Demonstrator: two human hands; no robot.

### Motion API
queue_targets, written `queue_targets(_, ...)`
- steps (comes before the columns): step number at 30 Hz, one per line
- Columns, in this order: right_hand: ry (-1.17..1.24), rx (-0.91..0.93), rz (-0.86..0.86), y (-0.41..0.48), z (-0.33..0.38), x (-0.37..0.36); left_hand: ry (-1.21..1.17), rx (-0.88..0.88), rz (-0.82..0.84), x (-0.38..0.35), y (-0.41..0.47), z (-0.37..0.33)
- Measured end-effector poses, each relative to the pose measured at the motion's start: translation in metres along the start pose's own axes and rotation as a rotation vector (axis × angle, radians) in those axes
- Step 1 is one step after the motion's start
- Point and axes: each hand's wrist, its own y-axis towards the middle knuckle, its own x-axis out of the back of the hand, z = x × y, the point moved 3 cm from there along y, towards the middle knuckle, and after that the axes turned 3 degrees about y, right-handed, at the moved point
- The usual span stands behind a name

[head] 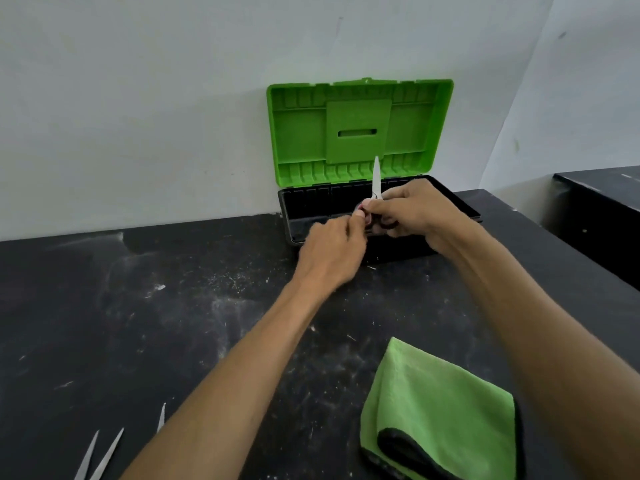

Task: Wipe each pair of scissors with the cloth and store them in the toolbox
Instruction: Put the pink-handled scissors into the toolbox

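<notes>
A pair of scissors (376, 178) stands blade-up over the front rim of the black toolbox (460, 206), whose green lid (360, 129) is swung open against the wall. My right hand (412, 209) grips the dark handles, which are mostly hidden by fingers. My left hand (332, 251) pinches the scissors at the base of the blade. The green cloth (440, 410) lies folded on the table near my right forearm, with nothing on it.
More scissors lie at the bottom left: two blade tips (100, 455) and another tip (161, 417) beside my left forearm. The dark table (138, 323) is dusty and scratched. A second dark surface (602, 209) stands at the right. The white wall is close behind the toolbox.
</notes>
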Motion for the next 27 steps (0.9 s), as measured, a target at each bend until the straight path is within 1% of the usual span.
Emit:
queue_targets(2,-0.022,-0.063,0.017,0.02,-0.002,0.006,0.216,-0.093,-0.11,0.006,0.01,0.012)
queue_targets(3,-0.054,-0.087,0.015,0.032,-0.003,0.01,0.316,-0.111,-0.141,0.009,0.018,0.02)
queue_targets(4,-0.1,-0.108,0.015,0.042,-0.003,0.014,0.403,-0.1,-0.13,0.009,0.026,0.032)
queue_targets(6,-0.191,-0.149,0.023,0.063,-0.006,0.02,0.506,-0.041,-0.021,0.005,0.041,0.055)
queue_targets(8,-0.244,-0.182,0.033,0.082,-0.009,0.021,0.527,-0.003,0.102,-0.005,0.049,0.071)
queue_targets(9,-0.274,-0.197,0.046,0.089,-0.011,0.019,0.525,-0.006,0.123,-0.009,0.052,0.076)
queue_targets(13,-0.477,-0.253,0.132,0.111,-0.021,0.0,0.505,-0.038,0.088,-0.016,0.057,0.08)
queue_targets(16,-0.57,-0.322,0.199,0.119,-0.031,-0.018,0.489,-0.045,0.06,-0.019,0.059,0.085)
queue_targets(20,-0.7,-0.312,0.258,0.116,-0.037,-0.033,0.531,-0.054,0.039,-0.025,0.065,0.093)
queue_targets(23,-0.765,-0.284,0.179,0.116,-0.046,-0.035,0.528,-0.038,0.038,-0.027,0.066,0.095)
queue_targets(25,-0.787,-0.27,0.049,0.114,-0.048,-0.033,0.529,-0.038,0.041,-0.027,0.066,0.095)
queue_targets(27,-0.813,-0.256,-0.022,0.11,-0.047,-0.031,0.533,-0.036,0.051,-0.029,0.069,0.099)
